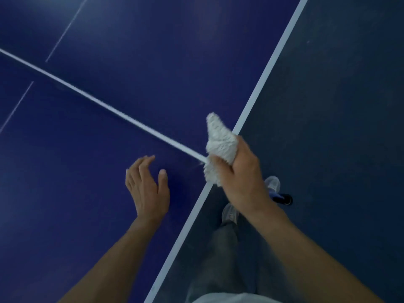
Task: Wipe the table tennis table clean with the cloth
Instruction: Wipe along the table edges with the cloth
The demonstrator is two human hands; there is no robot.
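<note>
The white, fluffy cloth (220, 147) sits just right of the frame's centre, bunched in the right hand (244, 178). Its fingers (241, 147) are curled tight round the lower half, while the upper end sticks out in a blunt point toward the top of the frame. The cloth is at the near end of the net's white top band (98, 101), right where the band meets the white edge line (273, 62) of the blue worktop (131, 62). Whether the cloth presses on the surface cannot be told.

Left of it, below centre, the left hand (146, 189) is over the worktop with its fingers (142, 165) loosely spread and holding nothing; contact with the surface is unclear.

The net band runs diagonally from the left edge down to the cloth. A thin white centre line (65, 29) crosses the worktop at upper left. The dark floor (338, 106) fills the right side, and a grey trouser leg (225, 259) and a pale shoe (229, 213) show at bottom centre.
</note>
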